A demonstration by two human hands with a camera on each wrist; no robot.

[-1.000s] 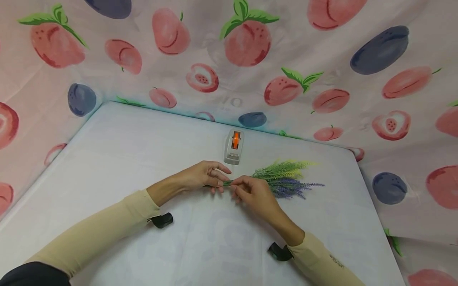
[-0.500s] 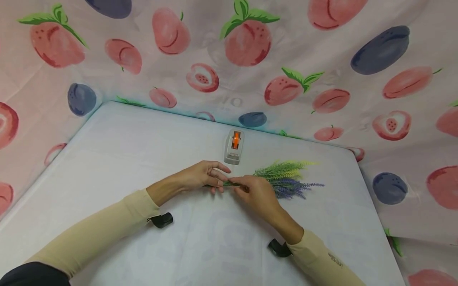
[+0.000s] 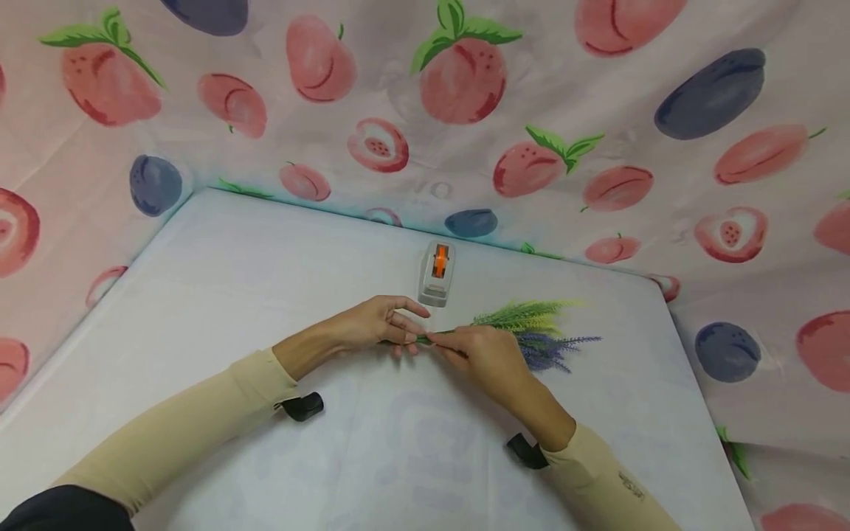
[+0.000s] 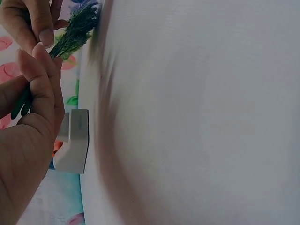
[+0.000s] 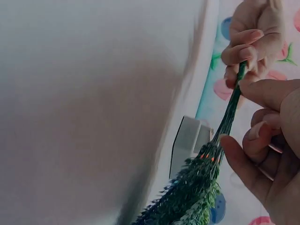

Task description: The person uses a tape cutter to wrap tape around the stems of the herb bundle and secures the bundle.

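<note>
A bunch of artificial lavender flowers, with purple and yellow-green heads and thin green stems, is held just above the table, heads to the right. My left hand pinches the stem ends between thumb and fingers; the stem tips show below its fingers in the left wrist view. Close beside it, my right hand pinches the stems with thumb and finger, its other fingers curled. In the right wrist view, another fingertip lies by the stems near the flower heads. Whether anything thin sits between the fingertips cannot be told.
A grey tape dispenser with an orange wheel stands behind the hands. A white-covered table lies beneath, with a fruit-printed curtain along its back and sides. A black strap piece hangs at each wrist.
My right hand has turned slightly and its wrist has shifted right, its fingers staying at the stems near the left hand. The left hand has kept its grip almost unmoved.
</note>
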